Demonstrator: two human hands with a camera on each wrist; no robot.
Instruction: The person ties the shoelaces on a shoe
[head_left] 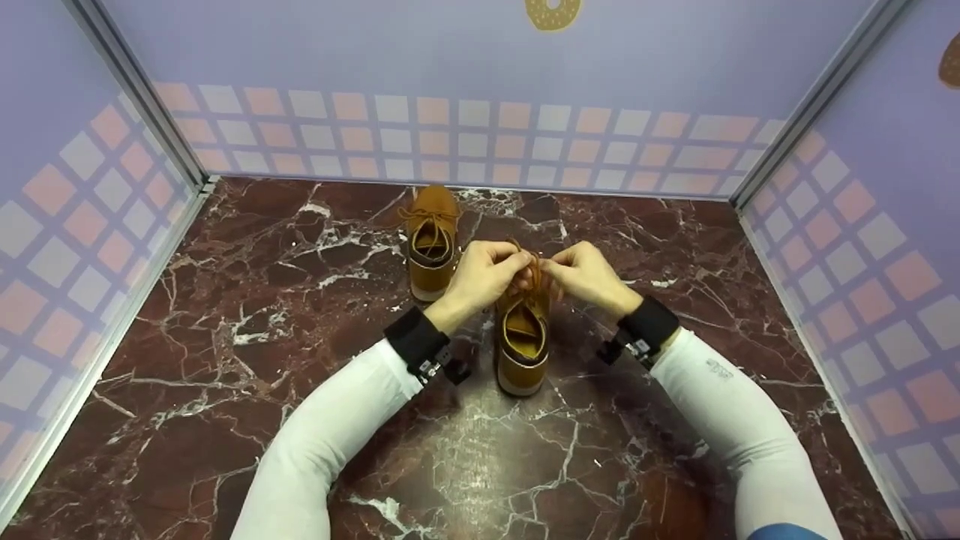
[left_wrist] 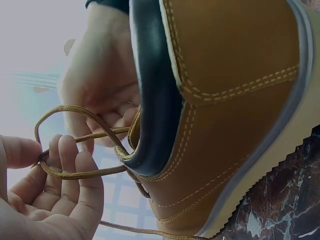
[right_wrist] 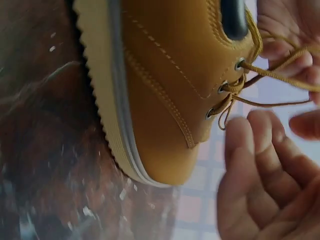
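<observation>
Left hand (head_left: 487, 271) pinches 1 looped shoelace (left_wrist: 92, 174).

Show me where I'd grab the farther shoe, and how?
I'd pinch the farther shoe by the back of its collar, coming from above on the near side. It stands upright, opening up and heel toward you, so your thumb could probably slip inside. I'd avoid its right side, because the left hand is close there.
</observation>
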